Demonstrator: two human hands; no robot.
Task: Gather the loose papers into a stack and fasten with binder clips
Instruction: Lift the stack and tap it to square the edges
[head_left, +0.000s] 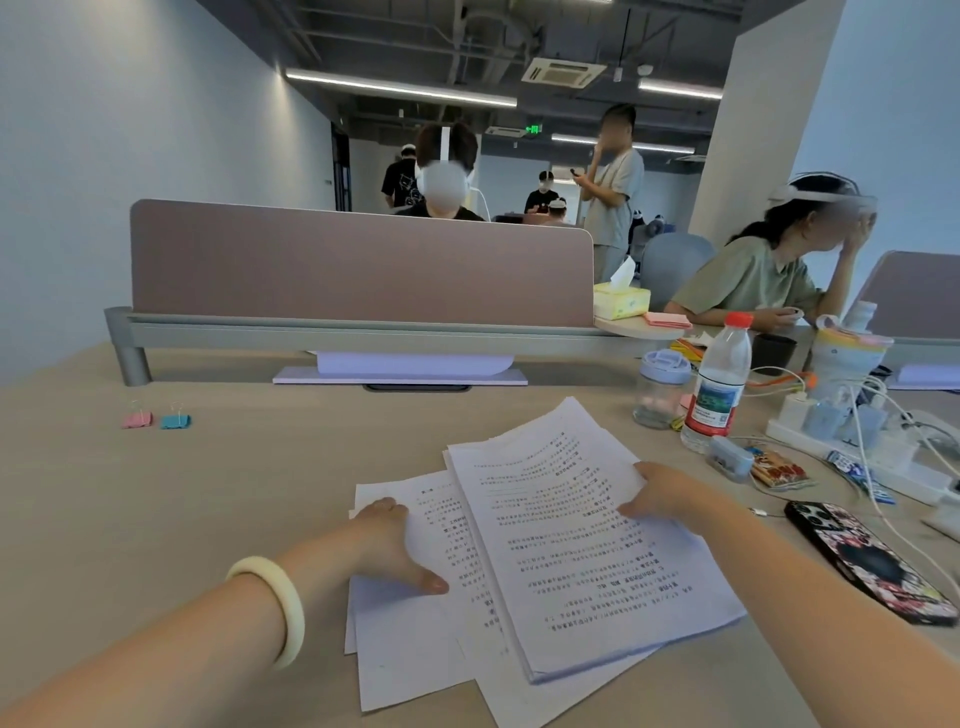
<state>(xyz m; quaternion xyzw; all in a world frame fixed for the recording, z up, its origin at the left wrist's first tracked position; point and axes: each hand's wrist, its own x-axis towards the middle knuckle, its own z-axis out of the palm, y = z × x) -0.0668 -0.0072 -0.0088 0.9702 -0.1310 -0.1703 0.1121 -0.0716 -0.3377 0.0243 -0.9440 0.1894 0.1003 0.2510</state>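
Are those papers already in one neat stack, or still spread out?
Still spread. The papers lie fanned, edges askew, with sheets poking out at lower left; the binder clips sit apart, unused.

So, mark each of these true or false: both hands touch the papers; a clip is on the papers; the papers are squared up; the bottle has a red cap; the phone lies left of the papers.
1. Both hands touch the papers. True: the left hand and the right hand are on the papers.
2. A clip is on the papers. False: the pink clip and the blue clip lie on the desk, far to the left and apart from the papers.
3. The papers are squared up. False: the sheets fan out at different angles.
4. The bottle has a red cap. True: the bottle stands upright with a red cap.
5. The phone lies left of the papers. False: the phone lies to their right.
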